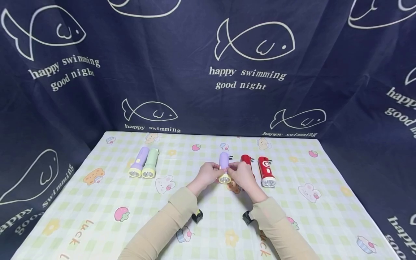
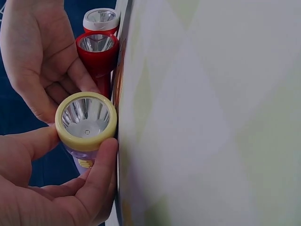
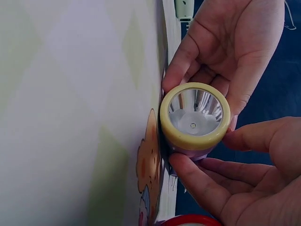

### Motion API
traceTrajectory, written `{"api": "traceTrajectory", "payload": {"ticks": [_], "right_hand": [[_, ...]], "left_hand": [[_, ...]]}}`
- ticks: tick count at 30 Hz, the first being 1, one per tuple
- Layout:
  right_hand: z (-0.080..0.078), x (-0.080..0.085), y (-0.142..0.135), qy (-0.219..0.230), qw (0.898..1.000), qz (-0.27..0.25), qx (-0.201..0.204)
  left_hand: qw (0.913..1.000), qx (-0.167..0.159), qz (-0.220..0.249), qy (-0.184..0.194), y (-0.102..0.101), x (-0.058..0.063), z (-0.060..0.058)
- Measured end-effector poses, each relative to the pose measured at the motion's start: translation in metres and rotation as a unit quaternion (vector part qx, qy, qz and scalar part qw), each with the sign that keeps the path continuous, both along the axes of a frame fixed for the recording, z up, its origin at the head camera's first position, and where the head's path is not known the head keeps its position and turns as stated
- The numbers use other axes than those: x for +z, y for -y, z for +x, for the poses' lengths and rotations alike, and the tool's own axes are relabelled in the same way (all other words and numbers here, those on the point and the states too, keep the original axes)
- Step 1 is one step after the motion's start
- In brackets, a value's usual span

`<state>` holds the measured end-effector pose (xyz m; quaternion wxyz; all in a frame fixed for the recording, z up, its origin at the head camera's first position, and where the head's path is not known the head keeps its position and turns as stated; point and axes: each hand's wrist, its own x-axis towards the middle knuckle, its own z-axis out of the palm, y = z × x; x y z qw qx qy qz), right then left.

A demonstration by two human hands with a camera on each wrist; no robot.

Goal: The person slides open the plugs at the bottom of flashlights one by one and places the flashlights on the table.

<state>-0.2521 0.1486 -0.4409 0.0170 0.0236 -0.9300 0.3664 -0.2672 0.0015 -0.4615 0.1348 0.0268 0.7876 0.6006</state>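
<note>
A purple flashlight (image 1: pixel 224 159) with a yellow rim lies on the cloth, its lamp end facing me and plug prongs (image 1: pixel 231 157) sticking out near its far end. From the left, my left hand (image 1: pixel 208 174) pinches it near the head between thumb and fingers. My right hand (image 1: pixel 241 175) pinches the same flashlight from the other side. In the left wrist view, the shiny reflector (image 2: pixel 86 117) sits between both hands. Just beyond my right hand is a red flashlight (image 1: pixel 246 159), partly hidden by that hand. Its red rim (image 2: pixel 97 52) shows in the left wrist view.
A second red flashlight (image 1: pixel 267 170) with a white head lies farther right, prongs out. At the left, another purple flashlight (image 1: pixel 141 159) and a green flashlight (image 1: pixel 151 160) lie side by side. A checked cloth (image 1: pixel 136 231) covers the table; a dark blue curtain (image 1: pixel 195 65) hangs behind.
</note>
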Motion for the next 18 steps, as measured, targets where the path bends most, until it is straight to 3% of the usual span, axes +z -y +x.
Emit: {"api": "traceTrajectory", "payload": {"ticks": [18], "right_hand": [[0.0004,0.0085,-0.0065,-0.013,0.999,0.016,0.035]], "left_hand": [[0.9993,-0.009,-0.037,0.003,0.006,0.0066,0.0027]]}}
